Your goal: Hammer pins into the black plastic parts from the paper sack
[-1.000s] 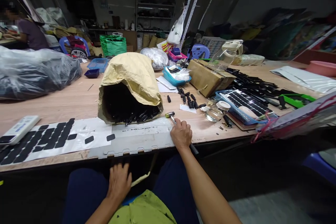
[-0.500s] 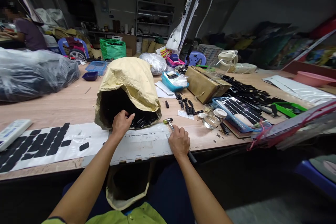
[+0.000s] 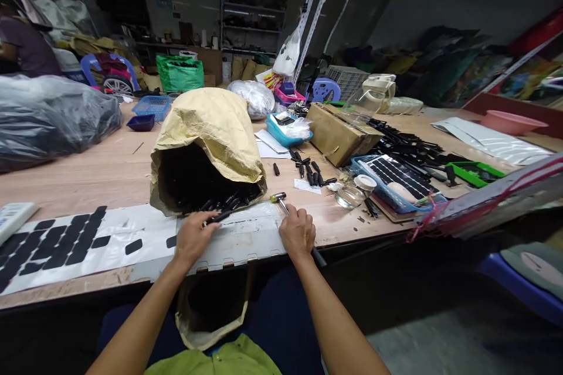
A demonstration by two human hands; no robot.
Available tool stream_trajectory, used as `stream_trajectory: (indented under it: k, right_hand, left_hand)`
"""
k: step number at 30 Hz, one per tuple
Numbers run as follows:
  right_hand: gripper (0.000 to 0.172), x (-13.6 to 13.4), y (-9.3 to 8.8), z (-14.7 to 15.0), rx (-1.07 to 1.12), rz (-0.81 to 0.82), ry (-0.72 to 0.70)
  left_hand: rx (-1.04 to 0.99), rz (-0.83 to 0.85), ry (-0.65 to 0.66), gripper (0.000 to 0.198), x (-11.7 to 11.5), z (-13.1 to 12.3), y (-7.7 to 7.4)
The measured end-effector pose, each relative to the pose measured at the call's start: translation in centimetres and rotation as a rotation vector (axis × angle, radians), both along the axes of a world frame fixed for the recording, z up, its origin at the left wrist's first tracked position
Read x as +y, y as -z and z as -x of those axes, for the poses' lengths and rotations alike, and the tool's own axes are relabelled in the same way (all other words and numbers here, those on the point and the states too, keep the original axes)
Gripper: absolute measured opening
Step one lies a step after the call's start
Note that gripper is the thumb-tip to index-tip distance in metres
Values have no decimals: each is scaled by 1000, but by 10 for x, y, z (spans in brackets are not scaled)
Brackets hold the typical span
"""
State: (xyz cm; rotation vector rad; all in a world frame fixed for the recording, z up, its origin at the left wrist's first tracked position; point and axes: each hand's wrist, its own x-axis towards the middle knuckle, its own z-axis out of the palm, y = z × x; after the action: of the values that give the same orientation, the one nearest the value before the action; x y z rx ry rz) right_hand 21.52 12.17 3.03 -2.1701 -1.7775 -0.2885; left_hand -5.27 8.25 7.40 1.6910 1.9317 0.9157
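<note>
My left hand (image 3: 194, 239) is closed on a slim black handle-like piece (image 3: 221, 217), just in front of the mouth of a tan paper sack (image 3: 213, 129). The sack lies on its side, and more black pieces (image 3: 240, 196) show inside its lower lip; its depth is dark. My right hand (image 3: 298, 231) grips a small hammer (image 3: 278, 197) by its handle, with the yellowish head pointing away from me. Both hands are over a grey taped board (image 3: 237, 240) at the table's front edge.
On the left lies a white sheet with black stickers (image 3: 83, 234). Loose black pieces (image 3: 314, 173) lie beyond the hammer, near a glass jar (image 3: 349, 196), a cardboard box (image 3: 334, 132) and a blue basket (image 3: 396, 184). A second open sack (image 3: 211, 337) hangs below the edge.
My left hand has come out of the sack's mouth toward me, now with a black piece in its fingers. My right hand still holds the hammer. The view has shifted slightly.
</note>
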Motion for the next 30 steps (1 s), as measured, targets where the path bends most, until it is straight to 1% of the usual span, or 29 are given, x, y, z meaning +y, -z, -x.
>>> stream_trajectory:
  k: [1,3,5,8,10,12,14,16,19,22,26,30]
  right_hand:
    - [33,0,-1,0,11,10,-4]
    - [34,2,-5,-1,40,46,-20]
    - [34,6,-10,-4,97,111,-34]
    - [33,8,-18,-8,263,191,-21]
    - [35,1,-21,-7,407,146,-3]
    - [37,-13,-23,0,555,35,-35]
    - [37,-33,-23,11,691,-55,-148]
    - [37,-52,-23,24,775,-77,-275]
    - [38,-72,-25,42,786,-86,-458]
    - [38,-79,-27,52,741,-69,-581]
    - [41,-80,-20,56,669,-70,-649]
    - [43,-80,-11,59,564,-33,-644]
  left_hand:
    - [41,-9,67,23,-5,-5,6]
    - [114,-22,148,20,-9,-13,17]
    - [145,-38,188,20,-6,-18,23]
    - [165,-54,195,23,1,-19,25]
    - [175,-38,212,21,4,-19,24]
    - [175,-7,236,17,5,-18,23]
    - [167,19,255,16,5,-18,22]
    - [158,31,259,17,5,-18,22]
    - [139,33,251,20,4,-18,22]
    - [120,30,239,21,4,-18,23]
    - [108,37,240,21,4,-18,24]
    - [110,43,245,19,5,-18,24]
